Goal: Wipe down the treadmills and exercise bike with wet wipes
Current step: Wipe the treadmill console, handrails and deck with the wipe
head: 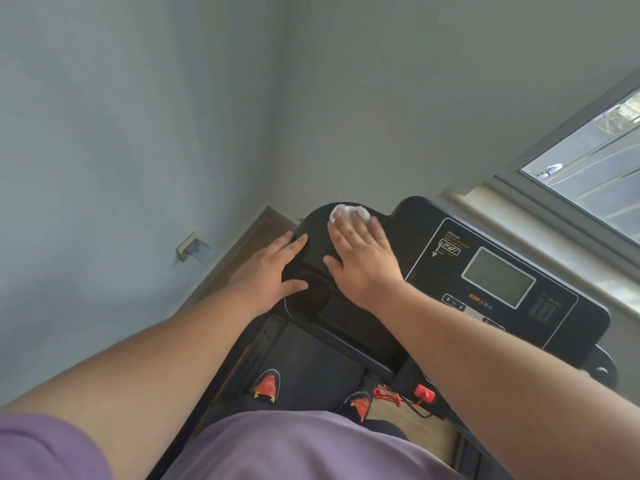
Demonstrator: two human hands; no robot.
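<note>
I stand on a black treadmill whose console (446, 220) fills the middle right of the view. My right hand (360, 252) lies flat with straight fingers on the console's left wing and presses a white wet wipe (346, 210) under its fingertips. My left hand (273, 263) rests flat on the console's left edge, fingers spread, thumb by the round cup holder (311, 296). The grey display (498, 277) sits to the right of my right hand.
A red safety key (425, 393) with a red cord hangs below the console. My shoes (266, 386) stand on the belt. A grey wall with a socket (194, 245) is to the left; a window (595, 161) and its sill are at the right.
</note>
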